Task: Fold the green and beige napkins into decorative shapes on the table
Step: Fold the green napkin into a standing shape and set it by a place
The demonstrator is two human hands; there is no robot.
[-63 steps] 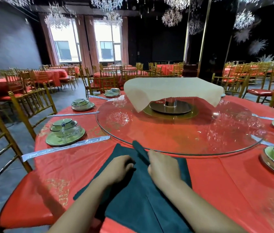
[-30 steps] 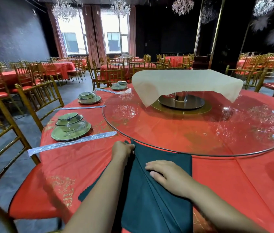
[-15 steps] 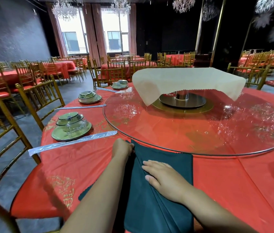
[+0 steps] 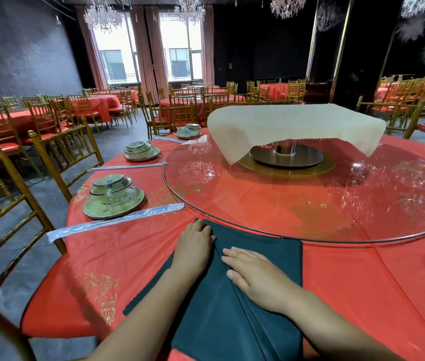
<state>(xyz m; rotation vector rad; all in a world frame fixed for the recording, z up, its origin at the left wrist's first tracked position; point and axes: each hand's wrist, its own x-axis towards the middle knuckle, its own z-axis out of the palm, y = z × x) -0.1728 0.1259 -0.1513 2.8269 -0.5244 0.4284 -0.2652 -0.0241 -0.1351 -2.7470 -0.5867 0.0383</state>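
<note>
Dark green napkin (image 4: pixel 248 306) flat on red table (image 4: pixel 133 259) at near edge, just short of glass turntable (image 4: pixel 310 204). Matte cloth, folded with layered creases running down the middle; far right corner square, left flap angled to a point near the table edge. Long axis near-to-far, slightly tilted left at the far end. Left hand (image 4: pixel 194 246) curled at far left corner, fingers together, pinching or just pressing cannot tell. Right hand (image 4: pixel 255 277) flat on the centre fold, fingers extended and close together, pointing left. Beige napkin (image 4: pixel 294 123) draped over a stand at turntable centre, well apart.
</note>
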